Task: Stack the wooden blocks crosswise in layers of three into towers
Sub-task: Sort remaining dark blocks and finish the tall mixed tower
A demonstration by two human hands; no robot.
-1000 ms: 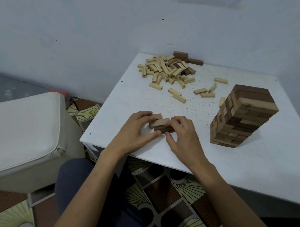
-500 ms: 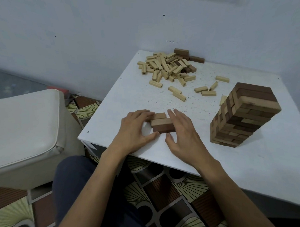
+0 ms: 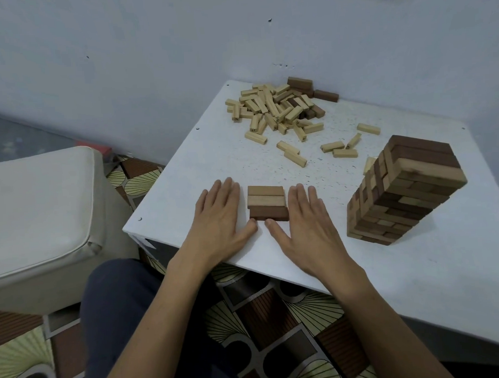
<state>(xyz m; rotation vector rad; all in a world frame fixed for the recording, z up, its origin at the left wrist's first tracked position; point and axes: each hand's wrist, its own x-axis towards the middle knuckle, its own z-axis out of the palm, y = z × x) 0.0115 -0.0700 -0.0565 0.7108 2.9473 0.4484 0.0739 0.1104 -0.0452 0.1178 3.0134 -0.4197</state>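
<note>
Three wooden blocks (image 3: 267,201) lie side by side as one flat layer near the front of the white table (image 3: 415,282): two pale ones behind, a dark brown one in front. My left hand (image 3: 219,218) lies flat against the layer's left side, fingers straight. My right hand (image 3: 306,219) lies flat against its right side. Both thumbs point at the dark block's front edge. A tall tower (image 3: 398,189) of crosswise layers stands to the right. A pile of loose blocks (image 3: 276,108) lies at the table's far corner.
Several stray pale blocks (image 3: 339,149) lie between the pile and the tower. A white cushioned seat (image 3: 40,213) stands left of the table. The wall runs close behind the table. Patterned floor tiles show below the table's front edge.
My curled fingers have straightened and both hands now lie flat beside the three blocks, which are squared into a neat layer. The view has shifted slightly.
</note>
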